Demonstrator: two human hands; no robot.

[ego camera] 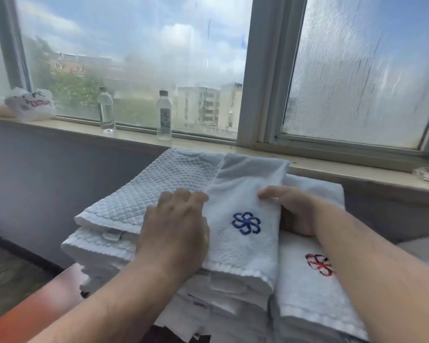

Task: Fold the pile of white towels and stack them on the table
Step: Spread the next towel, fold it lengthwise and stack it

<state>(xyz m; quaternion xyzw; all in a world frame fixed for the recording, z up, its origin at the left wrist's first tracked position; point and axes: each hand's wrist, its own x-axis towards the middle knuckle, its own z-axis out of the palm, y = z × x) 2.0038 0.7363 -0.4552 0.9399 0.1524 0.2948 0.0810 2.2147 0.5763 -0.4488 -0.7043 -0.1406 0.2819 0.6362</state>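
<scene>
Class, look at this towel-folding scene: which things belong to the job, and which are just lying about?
Job: blue-logo towel, red-logo towel, quilted towel, left hand, right hand.

Lying about: two water bottles, plastic bag on the windowsill.

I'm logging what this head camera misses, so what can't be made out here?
- Red embroidered emblem on the lower white towel: partly covered by the right forearm.
- Right hand: its grip is hidden behind the white towel with the blue emblem.
- Towel stack's bottom: cut off by the frame edge.
- Clear plastic bottle's label: too small to read.
</scene>
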